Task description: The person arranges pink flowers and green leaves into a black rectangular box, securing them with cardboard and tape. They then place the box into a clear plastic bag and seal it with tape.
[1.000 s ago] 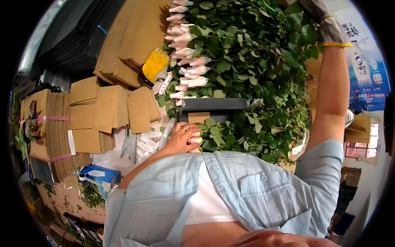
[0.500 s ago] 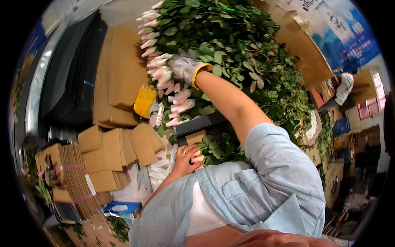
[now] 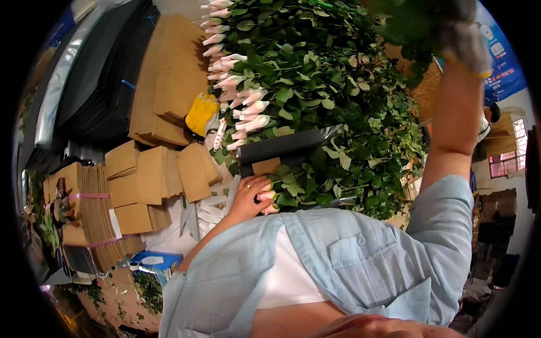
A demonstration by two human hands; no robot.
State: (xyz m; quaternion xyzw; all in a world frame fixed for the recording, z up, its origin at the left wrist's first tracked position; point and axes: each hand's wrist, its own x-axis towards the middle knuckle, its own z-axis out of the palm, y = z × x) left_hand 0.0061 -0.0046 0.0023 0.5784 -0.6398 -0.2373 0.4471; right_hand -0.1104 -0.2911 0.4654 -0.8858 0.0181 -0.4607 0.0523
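My bare left hand (image 3: 252, 194), a ring on one finger, curls around a few pink rose heads (image 3: 266, 196) close to my body. Their leafy stems (image 3: 313, 186) run right beside a black sheet (image 3: 287, 147) with a small cardboard piece on it. High at the right, my gloved right hand (image 3: 463, 48) is raised and blurred, closed around a leafy rose stem (image 3: 403, 25); its flower is not visible. Below and left of that hand spreads a big pile of roses (image 3: 321, 84), with pale pink heads in white sleeves (image 3: 239, 79) along its left side.
A yellow glove (image 3: 202, 115) lies left of the rose heads. Farther left are cardboard sheets (image 3: 174, 84), black sheets (image 3: 101, 73) and bundled cardboard pieces (image 3: 96, 197). Scissors (image 3: 190, 219) rest near my left forearm. A blue box (image 3: 158, 261) stands at the lower left.
My right hand has swung from the sleeved rose heads up and far to the right, carrying a leafy stem out of the pile. My left hand stays around the rose heads near my body.
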